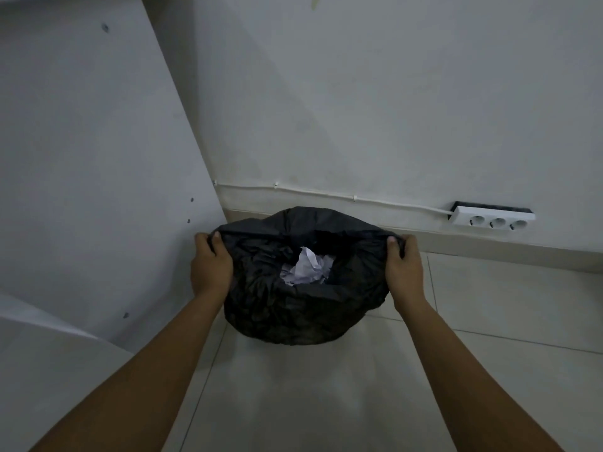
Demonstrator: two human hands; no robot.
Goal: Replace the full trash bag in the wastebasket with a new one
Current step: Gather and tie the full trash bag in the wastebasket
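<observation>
trash bag (293, 308): black, full and bulging, standing on the tiled floor (326, 402) close to the corner where the wall (359, 109) meets the white panel (81, 158) on your left; the wastebasket itself is hidden under the plastic, so you cannot tell how far the bag is out of it.
contents: crumpled white paper (306, 265) shows through the open mouth.
left hand (210, 265): curled round the bag's left rim, thumb hooked over the edge.
right hand (404, 267): pinching the right rim the same way; the two hands are well apart, stretching the mouth wide.
step in hand: freeing the old bag's rim, by the look of it; no new bag is in view.
next move: likely bring both rims together over the paper, then lift straight up.
nearby: a three-socket power strip (492, 220) sits by the skirting to the right, well apart from the bag.
</observation>
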